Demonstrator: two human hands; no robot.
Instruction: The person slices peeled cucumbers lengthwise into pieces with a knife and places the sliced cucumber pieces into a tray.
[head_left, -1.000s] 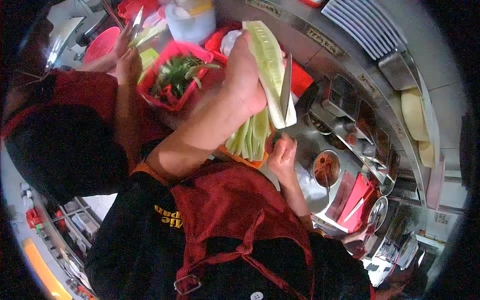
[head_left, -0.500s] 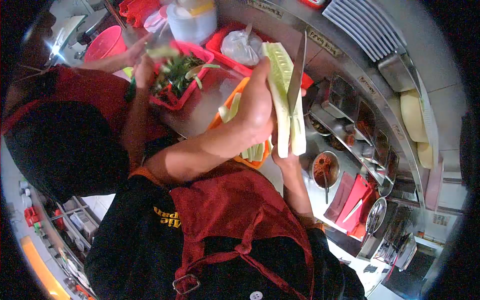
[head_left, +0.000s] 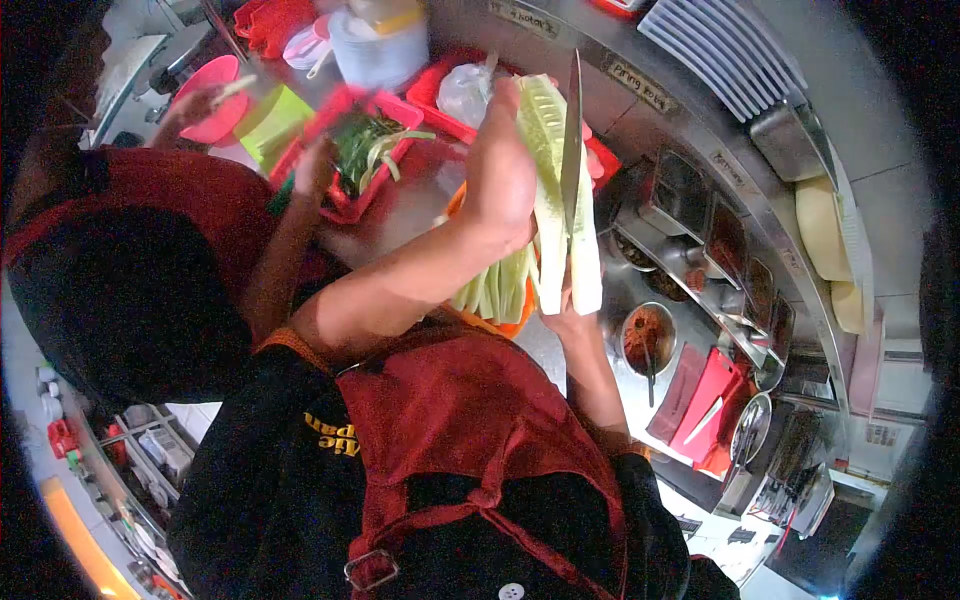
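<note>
A pale green cucumber [head_left: 541, 150], split lengthwise into long pieces, is held upright in my left hand [head_left: 505, 165], with its fingers wrapped around the far side. A long knife blade [head_left: 573, 150] stands in the split, tip pointing up. At the lower ends of the pieces is my right hand [head_left: 572, 318], closed around the knife's handle, which the cucumber mostly hides. Beneath my left forearm, cut cucumber strips [head_left: 497, 290] lie in an orange basket [head_left: 515, 325].
On the left a co-worker in a dark cap [head_left: 130, 290] works beside a pink basket [head_left: 345, 212] of leafy greens. A metal bowl of red paste [head_left: 648, 338], a red cutting board [head_left: 712, 395] and a rack of metal containers [head_left: 690, 190] stand to the right.
The cucumber and knife have shifted slightly left, and my left hand has moved up a little. More strips in the orange basket show. The co-worker's hands have moved apart, one toward the pink bowl.
</note>
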